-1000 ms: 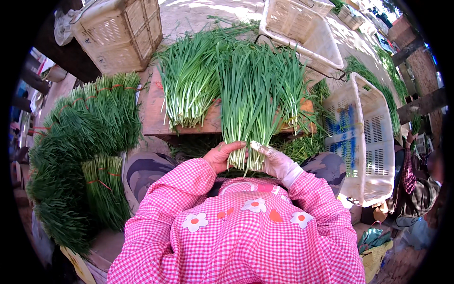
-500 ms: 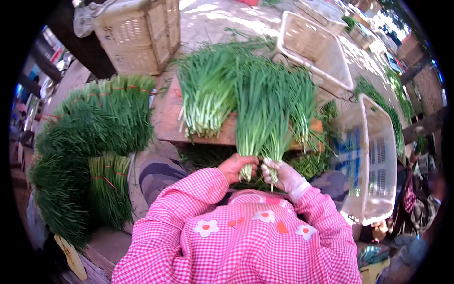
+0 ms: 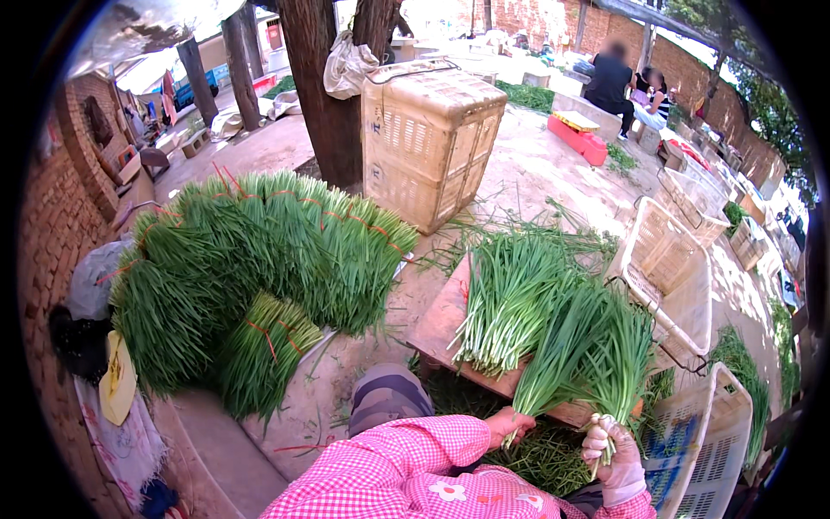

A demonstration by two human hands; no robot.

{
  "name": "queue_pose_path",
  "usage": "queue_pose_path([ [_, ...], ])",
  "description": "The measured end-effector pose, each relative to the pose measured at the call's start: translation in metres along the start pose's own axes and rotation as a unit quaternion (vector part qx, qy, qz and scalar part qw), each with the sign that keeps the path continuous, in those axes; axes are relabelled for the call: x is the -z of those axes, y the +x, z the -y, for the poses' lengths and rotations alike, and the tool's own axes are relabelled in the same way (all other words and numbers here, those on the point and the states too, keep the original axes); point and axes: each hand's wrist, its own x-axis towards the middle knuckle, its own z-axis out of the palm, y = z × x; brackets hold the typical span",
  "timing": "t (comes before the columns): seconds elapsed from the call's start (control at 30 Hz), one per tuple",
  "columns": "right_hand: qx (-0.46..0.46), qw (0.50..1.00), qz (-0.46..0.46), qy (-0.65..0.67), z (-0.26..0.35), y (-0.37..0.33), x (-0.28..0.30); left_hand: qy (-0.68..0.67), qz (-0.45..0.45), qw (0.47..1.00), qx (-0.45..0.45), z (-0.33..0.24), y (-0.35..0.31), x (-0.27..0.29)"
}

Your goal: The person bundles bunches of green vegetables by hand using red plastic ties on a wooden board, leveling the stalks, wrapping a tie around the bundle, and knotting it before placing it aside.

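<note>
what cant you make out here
In the head view:
Gripped stems of the green leafy bunches: covered by the bare left hand and white-gloved right hand.
Tall tan plastic crate, inside: hidden by its walls.
White plastic crate with blue marks: lower end cut off by bottom edge.
Far dark-clothed person: head blurred.

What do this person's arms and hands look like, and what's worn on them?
The left sleeve and right sleeve are long, in pink-and-white check. The left hand appears ungloved; the right hand wears a whitish glove reaching the wrist.
</note>
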Motion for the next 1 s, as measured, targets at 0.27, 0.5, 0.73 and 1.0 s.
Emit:
queue_pose_path([
  [0.27,0.223,0.963,0.004,-0.15,0.03,0.016,-0.048,-0.214,0.017,0.976,0.024,-0.007,-0.012,-0.006],
  [0.5,0.326,0.928,-0.112,-0.144,-0.056,0.099,0.036,-0.202,-0.034,0.979,-0.023,0.002,-0.008,-0.031],
  [0.73,0.329,0.911,-0.18,-0.168,-0.09,0.106,0.03,-0.182,-0.122,0.974,-0.052,0.004,-0.016,-0.045],
  [1.0,0.255,0.933,-0.18,-0.178,-0.097,0.096,0.043,-0.177,-0.07,0.982,0.004,-0.008,-0.012,-0.029],
])
